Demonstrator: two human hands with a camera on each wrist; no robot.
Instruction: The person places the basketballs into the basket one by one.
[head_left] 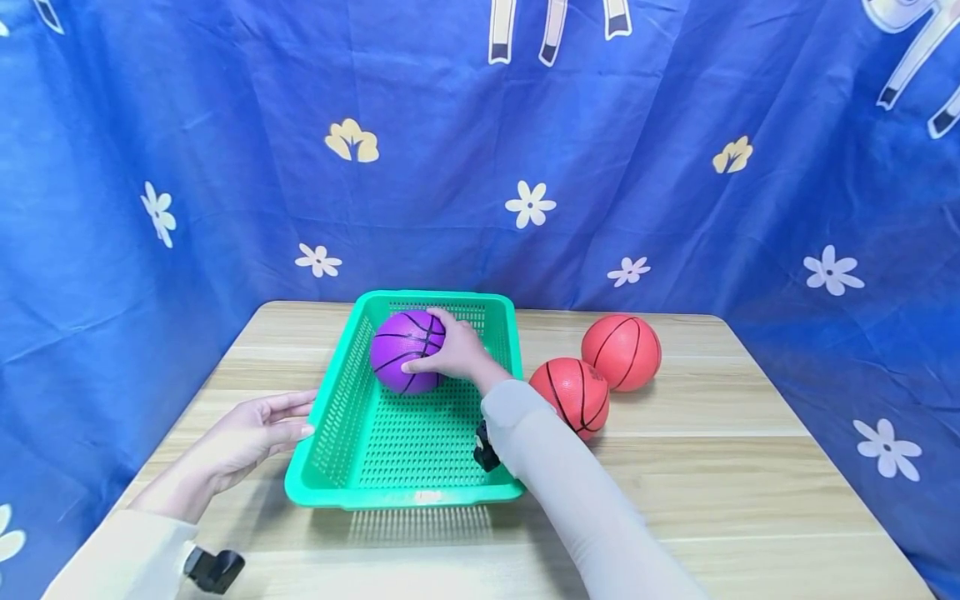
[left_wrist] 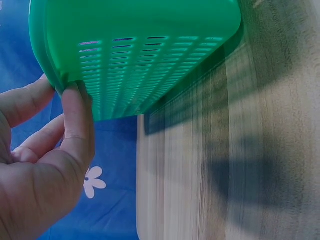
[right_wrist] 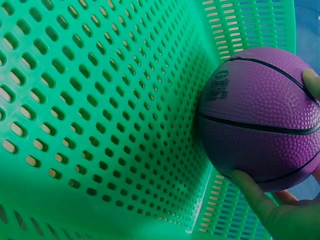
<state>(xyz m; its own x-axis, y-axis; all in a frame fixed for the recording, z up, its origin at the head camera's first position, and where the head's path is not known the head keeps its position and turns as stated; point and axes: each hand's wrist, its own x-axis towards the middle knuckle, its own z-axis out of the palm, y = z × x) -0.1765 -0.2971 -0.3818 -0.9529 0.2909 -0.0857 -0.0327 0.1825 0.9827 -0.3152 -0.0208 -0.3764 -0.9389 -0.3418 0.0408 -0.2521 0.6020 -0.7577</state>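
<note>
A purple basketball (head_left: 405, 354) with black lines sits in the far left part of a green perforated plastic basket (head_left: 405, 498). My right hand (head_left: 457, 346) grips the ball from its right side, thumb and fingers spread around it. In the right wrist view the purple ball (right_wrist: 255, 120) is against the basket's holed surface (right_wrist: 100, 100). My left hand (head_left: 255, 433) pinches the basket's left rim between thumb and fingers. In the left wrist view the left hand (left_wrist: 50, 165) holds the rim, with the basket's slotted side wall (left_wrist: 135, 55) facing the camera.
Two red basketballs, a nearer one (head_left: 573, 396) and a farther one (head_left: 622, 352), rest on the wooden table (head_left: 750, 483) right of the basket. My right forearm passes in front of the nearer ball. A blue patterned cloth (head_left: 450, 150) hangs behind the table and along both sides.
</note>
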